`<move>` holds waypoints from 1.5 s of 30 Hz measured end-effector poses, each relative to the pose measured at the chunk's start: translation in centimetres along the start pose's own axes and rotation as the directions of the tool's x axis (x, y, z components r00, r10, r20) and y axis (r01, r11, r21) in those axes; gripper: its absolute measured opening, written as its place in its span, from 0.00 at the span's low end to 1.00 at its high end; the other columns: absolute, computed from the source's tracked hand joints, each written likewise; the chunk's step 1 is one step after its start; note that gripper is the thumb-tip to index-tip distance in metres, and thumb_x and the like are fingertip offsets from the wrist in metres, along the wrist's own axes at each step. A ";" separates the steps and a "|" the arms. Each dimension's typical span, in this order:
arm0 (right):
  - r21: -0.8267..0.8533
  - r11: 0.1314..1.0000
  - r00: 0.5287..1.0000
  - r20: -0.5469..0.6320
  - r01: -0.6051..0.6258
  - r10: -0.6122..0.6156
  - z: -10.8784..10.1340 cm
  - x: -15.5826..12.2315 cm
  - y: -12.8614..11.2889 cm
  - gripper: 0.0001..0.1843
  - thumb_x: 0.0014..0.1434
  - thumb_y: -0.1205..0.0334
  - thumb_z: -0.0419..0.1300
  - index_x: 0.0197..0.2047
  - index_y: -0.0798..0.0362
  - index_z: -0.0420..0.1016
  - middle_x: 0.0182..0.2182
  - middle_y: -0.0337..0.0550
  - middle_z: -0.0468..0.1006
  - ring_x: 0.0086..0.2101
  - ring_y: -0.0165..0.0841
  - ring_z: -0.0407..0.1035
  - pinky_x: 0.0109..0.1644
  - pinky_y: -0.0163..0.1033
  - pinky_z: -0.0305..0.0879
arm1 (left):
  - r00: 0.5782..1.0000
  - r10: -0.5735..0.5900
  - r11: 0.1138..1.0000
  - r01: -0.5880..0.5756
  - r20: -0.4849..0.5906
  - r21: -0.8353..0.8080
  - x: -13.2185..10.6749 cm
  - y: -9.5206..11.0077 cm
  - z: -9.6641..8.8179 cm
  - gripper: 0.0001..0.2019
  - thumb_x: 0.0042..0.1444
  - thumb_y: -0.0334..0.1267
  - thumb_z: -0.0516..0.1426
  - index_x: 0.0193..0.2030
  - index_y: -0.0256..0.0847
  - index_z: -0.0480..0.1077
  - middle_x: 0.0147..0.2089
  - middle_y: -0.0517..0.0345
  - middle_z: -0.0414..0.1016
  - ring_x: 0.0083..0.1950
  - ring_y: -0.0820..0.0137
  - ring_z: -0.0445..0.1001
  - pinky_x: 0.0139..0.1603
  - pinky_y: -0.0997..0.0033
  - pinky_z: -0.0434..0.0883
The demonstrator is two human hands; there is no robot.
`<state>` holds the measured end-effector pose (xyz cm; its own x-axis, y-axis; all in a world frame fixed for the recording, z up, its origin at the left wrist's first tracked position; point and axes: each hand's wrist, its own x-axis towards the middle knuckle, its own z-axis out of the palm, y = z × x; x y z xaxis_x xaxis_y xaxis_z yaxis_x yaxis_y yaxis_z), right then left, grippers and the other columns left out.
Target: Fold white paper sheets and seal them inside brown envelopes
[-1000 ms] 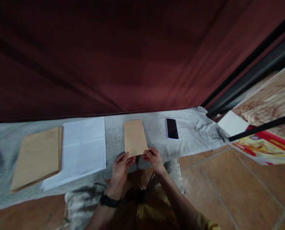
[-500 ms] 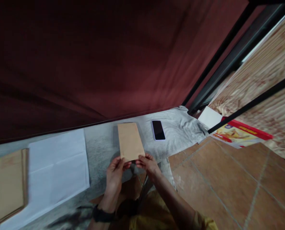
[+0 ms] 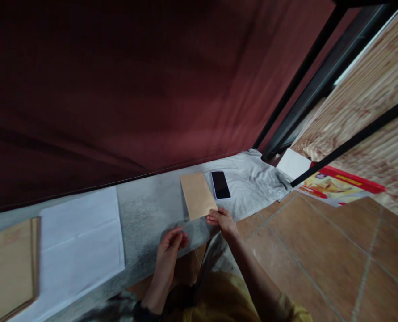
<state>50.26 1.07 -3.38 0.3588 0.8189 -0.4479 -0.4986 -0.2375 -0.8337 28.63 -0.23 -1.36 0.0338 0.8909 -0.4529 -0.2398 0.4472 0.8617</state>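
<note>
A small brown paper envelope (image 3: 199, 194) lies over the grey cloth-covered surface, tilted a little, just left of a dark-screened phone (image 3: 220, 184). My right hand (image 3: 221, 220) pinches its near right corner, thumb on top. To the left and apart from the envelope, my left hand (image 3: 172, 243) hovers near the front edge, fingers loosely curled with nothing seen in them. White paper sheets (image 3: 81, 237) lie farther left, beside a stack of larger brown envelopes (image 3: 7, 264).
A grey cloth (image 3: 152, 201) covers the long narrow surface, bunched at its right end. Behind it hangs a dark red curtain (image 3: 152, 89). Black metal bars (image 3: 349, 143) cross at right. A red and yellow printed box (image 3: 336, 185) lies on the tiled floor (image 3: 306, 241).
My left hand has let go of the envelope and drawn back toward me. My right hand has moved the envelope rightward, close to the phone.
</note>
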 end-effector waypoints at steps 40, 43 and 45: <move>-0.457 0.834 0.885 0.460 0.310 -0.077 10.4 -5.8 8.1 0.12 0.53 0.51 0.64 0.40 0.45 0.82 0.39 0.44 0.82 0.40 0.41 0.75 0.45 0.43 0.74 | 0.603 0.523 0.414 0.438 -0.603 0.798 -2.4 8.8 -27.7 0.42 0.61 0.59 0.52 0.72 0.28 0.54 0.71 0.23 0.57 0.73 0.36 0.55 0.67 0.36 0.58; -0.418 0.875 0.873 0.487 0.245 -0.012 13.5 -5.9 10.1 0.15 0.52 0.54 0.64 0.43 0.44 0.82 0.42 0.43 0.82 0.39 0.40 0.75 0.42 0.43 0.76 | 0.604 0.481 0.438 0.462 -0.635 0.771 -2.6 9.2 -29.0 0.41 0.59 0.62 0.52 0.70 0.33 0.57 0.70 0.26 0.60 0.70 0.35 0.59 0.65 0.36 0.60; -0.389 0.904 0.876 0.481 0.178 0.035 15.8 -5.8 11.0 0.15 0.51 0.56 0.65 0.44 0.45 0.82 0.40 0.41 0.82 0.37 0.38 0.75 0.39 0.42 0.76 | 0.588 0.464 0.453 0.486 -0.663 0.748 -2.6 9.6 -29.9 0.41 0.59 0.63 0.52 0.69 0.31 0.58 0.68 0.24 0.63 0.68 0.35 0.62 0.63 0.37 0.62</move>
<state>30.27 1.92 -4.80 -0.0830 0.9605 -0.2658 -0.0795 -0.2722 -0.9589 -2.76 -0.62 1.26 -0.7346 0.6782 -0.0179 0.6332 0.6948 0.3410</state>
